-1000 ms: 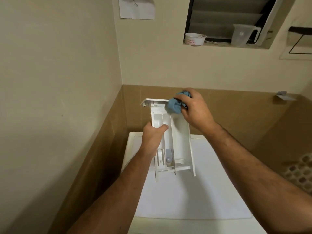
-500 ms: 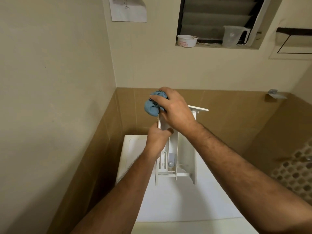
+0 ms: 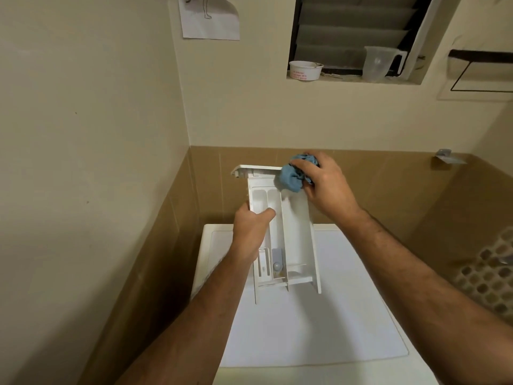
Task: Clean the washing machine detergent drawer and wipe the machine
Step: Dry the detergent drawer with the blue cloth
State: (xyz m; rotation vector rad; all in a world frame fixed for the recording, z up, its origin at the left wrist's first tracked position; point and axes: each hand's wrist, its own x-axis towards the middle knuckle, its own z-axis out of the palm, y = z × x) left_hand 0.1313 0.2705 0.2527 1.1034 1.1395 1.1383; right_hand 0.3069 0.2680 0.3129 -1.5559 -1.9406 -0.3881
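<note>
Detergent drawer (image 3: 294, 232) gripped upright by left hand (image 3: 249, 232) over washing machine (image 3: 305, 329), right hand (image 3: 324, 184) clutching balled blue cloth (image 3: 290, 177) against its top

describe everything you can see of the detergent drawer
The detergent drawer is white plastic, long and narrow, split lengthwise into compartments, with a small grey insert near its close end. It is out of the machine, held above the white washing machine top. The left hand grips its left wall; the blue cloth in the right hand presses its far end.
</note>
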